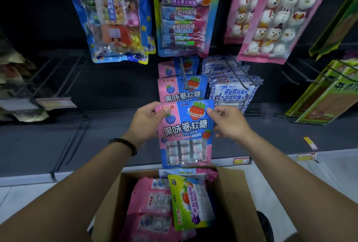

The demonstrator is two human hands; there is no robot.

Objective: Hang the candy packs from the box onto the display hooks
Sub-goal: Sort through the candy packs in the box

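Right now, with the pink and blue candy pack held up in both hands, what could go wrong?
1. The glossy pink-and-blue candy pack is only pinched at its top corners by the left hand and right hand; it could slip into the open cardboard box.
2. Its small hang hole may miss the thin wire hook, which already carries matching packs.

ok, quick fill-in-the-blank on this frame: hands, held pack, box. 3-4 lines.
1. The left hand and the right hand each pinch a top ____ of the pink-and-blue candy pack.
2. The fruit printed on that pack beside the right hand's thumb is a ____.
3. The dark bracelet sits on the wrist of the ____ hand.
4. The cardboard box below the hands is ____, with more packs showing inside.

Missing words: corner; strawberry; left; open.
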